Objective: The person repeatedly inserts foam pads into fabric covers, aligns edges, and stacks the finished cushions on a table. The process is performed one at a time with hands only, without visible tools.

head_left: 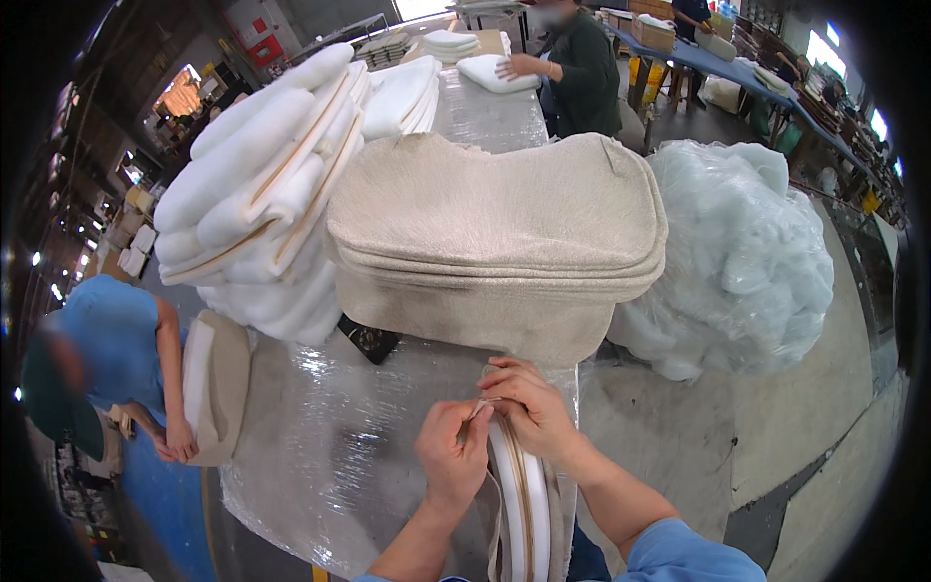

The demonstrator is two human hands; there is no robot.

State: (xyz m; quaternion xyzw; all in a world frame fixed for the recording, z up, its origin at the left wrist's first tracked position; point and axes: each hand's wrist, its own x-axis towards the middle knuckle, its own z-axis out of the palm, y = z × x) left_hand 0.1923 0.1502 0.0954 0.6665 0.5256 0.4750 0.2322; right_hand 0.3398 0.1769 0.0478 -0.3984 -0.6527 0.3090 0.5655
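Observation:
A beige fabric cushion cover (497, 524) stands on edge in front of me, its long side open. White padding (539, 509) with a tan strip along its middle shows inside the opening. My left hand (454, 451) pinches the far end of the cover's opening between thumb and fingers. Close against it, my right hand (531, 407) grips the same end, fingers bent over the fabric. The small piece between my fingertips is mostly hidden. Beyond my hands lies a stack of beige cushion covers (495, 209).
White cushion pads (262, 184) are piled at the left of the plastic-wrapped table (320, 466). A large plastic-wrapped white bundle (727, 262) stands at right. One person (116, 339) handles a cushion at left; another (582, 78) works at the table's far end.

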